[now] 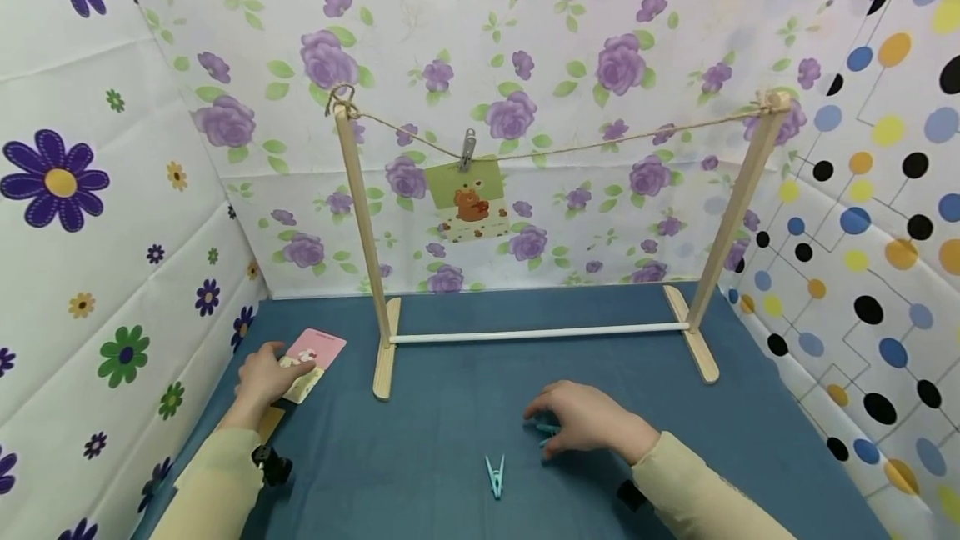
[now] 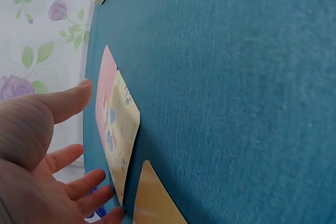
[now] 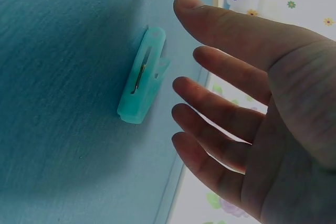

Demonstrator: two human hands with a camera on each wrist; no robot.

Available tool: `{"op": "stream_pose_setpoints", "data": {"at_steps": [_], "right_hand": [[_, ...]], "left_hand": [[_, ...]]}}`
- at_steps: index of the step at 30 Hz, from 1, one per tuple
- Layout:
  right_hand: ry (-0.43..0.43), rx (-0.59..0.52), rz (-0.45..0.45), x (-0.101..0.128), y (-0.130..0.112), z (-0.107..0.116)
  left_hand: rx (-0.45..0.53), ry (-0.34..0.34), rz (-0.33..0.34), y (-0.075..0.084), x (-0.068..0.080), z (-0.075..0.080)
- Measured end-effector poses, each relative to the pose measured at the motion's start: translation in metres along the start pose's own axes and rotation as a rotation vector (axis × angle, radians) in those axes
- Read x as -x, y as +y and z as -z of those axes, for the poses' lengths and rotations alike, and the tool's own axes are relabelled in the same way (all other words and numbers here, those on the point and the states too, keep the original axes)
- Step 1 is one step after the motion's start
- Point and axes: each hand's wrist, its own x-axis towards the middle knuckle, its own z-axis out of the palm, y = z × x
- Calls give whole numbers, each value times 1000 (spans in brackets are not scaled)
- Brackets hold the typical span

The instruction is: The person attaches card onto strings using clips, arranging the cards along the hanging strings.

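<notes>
Resting at far left on the blue felt-covered bench [image 1: 450,407], the left hand [image 1: 262,373] lies open, fingers straight, their tips on a fanned pile of rounded-corner cards: a pink card [image 1: 318,347] on top of a cream printed card [image 2: 122,129], with an orange-tan card [image 2: 152,198] just beside them nearer the sleeve. A wooden rack [image 1: 365,223] stands mid-bench: two slim timber uprights on flat feet, joined low by a white rod [image 1: 536,332]; a rough twine line [image 1: 600,142] sags between the tops. A grey metal clip [image 1: 468,148] pins a green-and-cream bear card [image 1: 468,200] to the twine. A pale teal plastic clothespin [image 1: 495,475] lies loose in front. To its right, the right hand [image 1: 588,422] hovers open, fingers relaxed and spread, over a second teal plastic clothespin [image 3: 143,76] with a metal spring, near the fingertips but not gripped.
</notes>
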Motion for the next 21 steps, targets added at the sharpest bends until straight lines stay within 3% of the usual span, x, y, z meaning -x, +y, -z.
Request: {"op": "stream_pose_setpoints", "data": {"at_steps": [11,21], "right_hand": [[-33,8,-7,1,-2,2],[-16,59,-27,0,2,-11]], "left_hand": [[-182,20,-6,7,-15,-11],[-296,-41,45,8,-28,-12]]}}
